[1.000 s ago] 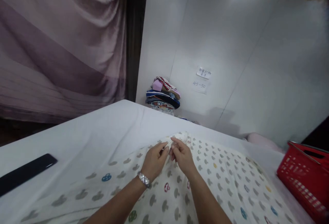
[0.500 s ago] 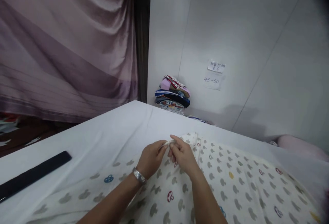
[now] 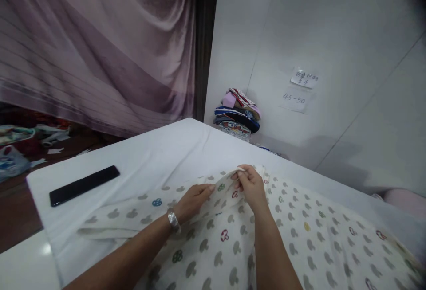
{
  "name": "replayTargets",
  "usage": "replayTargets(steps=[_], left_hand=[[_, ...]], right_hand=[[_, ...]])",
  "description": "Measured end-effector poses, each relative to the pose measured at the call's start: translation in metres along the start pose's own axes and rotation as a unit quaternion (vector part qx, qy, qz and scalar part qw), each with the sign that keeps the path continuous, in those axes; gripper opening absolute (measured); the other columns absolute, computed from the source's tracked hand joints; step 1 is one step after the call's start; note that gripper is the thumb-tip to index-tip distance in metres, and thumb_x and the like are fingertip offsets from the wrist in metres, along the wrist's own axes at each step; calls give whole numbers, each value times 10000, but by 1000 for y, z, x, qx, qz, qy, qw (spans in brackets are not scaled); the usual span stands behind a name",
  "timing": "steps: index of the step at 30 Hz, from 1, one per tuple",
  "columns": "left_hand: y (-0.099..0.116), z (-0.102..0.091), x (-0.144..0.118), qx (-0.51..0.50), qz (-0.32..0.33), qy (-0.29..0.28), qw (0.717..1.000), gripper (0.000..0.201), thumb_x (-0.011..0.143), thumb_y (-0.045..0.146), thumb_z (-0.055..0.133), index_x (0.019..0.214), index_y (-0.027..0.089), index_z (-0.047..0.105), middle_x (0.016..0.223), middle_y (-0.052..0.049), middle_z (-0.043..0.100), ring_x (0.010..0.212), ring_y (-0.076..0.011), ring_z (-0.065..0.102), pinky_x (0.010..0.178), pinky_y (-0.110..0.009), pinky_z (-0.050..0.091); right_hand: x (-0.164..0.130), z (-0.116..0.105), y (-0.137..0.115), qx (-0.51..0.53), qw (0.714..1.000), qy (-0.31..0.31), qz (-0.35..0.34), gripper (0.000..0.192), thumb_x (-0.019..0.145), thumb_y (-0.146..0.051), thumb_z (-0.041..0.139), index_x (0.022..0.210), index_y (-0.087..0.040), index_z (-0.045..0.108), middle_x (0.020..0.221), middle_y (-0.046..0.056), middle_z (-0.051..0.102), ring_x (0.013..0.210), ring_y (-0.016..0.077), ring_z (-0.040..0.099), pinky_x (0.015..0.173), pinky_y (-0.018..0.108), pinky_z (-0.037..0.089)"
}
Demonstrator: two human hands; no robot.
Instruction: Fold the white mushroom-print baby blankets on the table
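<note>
A white cloth (image 3: 299,237) printed with grey and coloured mouse-head shapes lies spread over a white-covered table (image 3: 156,157). My right hand (image 3: 251,186) pinches the cloth's far edge near its corner and lifts it slightly. A little to the left, my left hand (image 3: 193,199), with a silver watch on the wrist, grips the same edge. A fold of cloth is raised between the two hands.
A black phone (image 3: 83,186) lies on the table at the left. A stack of folded clothes (image 3: 238,115) sits against the white wall at the table's far corner, below a paper note (image 3: 301,86). A mauve curtain (image 3: 100,46) hangs at the left. Litter lies on the floor (image 3: 20,143).
The view has swung left, so the red basket is out of sight. My hands have separated along the cloth's edge, the left one sliding left, and the edge is lifted higher.
</note>
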State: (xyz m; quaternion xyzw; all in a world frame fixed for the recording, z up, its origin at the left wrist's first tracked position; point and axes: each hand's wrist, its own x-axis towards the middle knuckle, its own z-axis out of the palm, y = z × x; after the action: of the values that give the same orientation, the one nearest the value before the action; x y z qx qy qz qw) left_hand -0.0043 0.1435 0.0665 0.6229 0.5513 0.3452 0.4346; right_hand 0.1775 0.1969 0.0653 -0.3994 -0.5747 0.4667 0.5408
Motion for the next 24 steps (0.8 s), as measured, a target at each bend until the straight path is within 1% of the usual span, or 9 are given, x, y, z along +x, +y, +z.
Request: replayTargets(steps=[2,4,8,10,12,15,18,21,24], left_hand=[[-2,-3,-5,-11,-19,10,1000,482,825,527,320,670,159,591,614,12,533,594,-126,441,558,-237,360],[-4,-2,-8,-30,-17,-3,999,440,818,502,360,729,162,624,689,0,585,668,-145,490,619,-243,389],[-10,5,-8,-32,57,-73,995,297,789,425,472,852,184,634,809,4,621,784,-156,538,690,-232,409],[-12,6,-8,43,90,-35,994,288,807,402,449,773,177,626,739,9,603,719,-139,526,643,-224,396],[-12,3,-8,123,104,49,986,318,830,398,415,700,172,598,653,15,564,644,-125,497,599,-227,376],[-8,-4,-12,160,145,144,966,290,861,379,378,797,190,588,718,6,581,679,-127,509,635,-239,393],[-5,-6,-17,184,197,142,952,256,873,349,372,883,209,586,788,-8,598,727,-132,528,664,-246,413],[-5,-2,-21,207,211,110,949,247,881,327,367,905,228,592,788,-4,595,730,-129,539,663,-243,429],[-7,4,-22,206,219,97,949,256,889,302,361,1026,256,573,890,-5,612,818,-129,563,732,-245,456]], right_hand=[[0,0,-1,14,1000,-8,1,207,767,-368,537,871,-189,529,674,0,629,454,93,519,379,187,371],[-1,0,-2,25,1000,-11,2,182,760,-347,541,857,-192,531,663,-6,626,458,95,525,383,188,370],[-1,1,-2,37,999,-7,2,158,750,-318,546,848,-195,535,603,-32,598,446,92,515,380,185,360],[-1,1,-1,36,999,-7,1,166,747,-313,544,863,-195,536,596,-35,597,449,94,519,384,185,361],[0,0,0,28,1000,1,2,181,738,-305,547,880,-193,534,618,-29,613,457,95,525,393,186,365],[1,-2,1,6,1000,24,3,194,720,-296,559,881,-190,533,633,-23,628,466,95,524,408,186,367],[1,-1,2,-19,999,40,6,188,721,-305,560,868,-191,537,606,-29,620,465,98,521,415,189,368],[1,1,1,-32,998,49,8,188,732,-325,555,863,-190,545,591,-29,615,466,105,529,420,194,373],[0,2,0,-26,998,55,7,190,734,-340,560,852,-190,549,590,-30,610,464,106,530,418,196,377]])
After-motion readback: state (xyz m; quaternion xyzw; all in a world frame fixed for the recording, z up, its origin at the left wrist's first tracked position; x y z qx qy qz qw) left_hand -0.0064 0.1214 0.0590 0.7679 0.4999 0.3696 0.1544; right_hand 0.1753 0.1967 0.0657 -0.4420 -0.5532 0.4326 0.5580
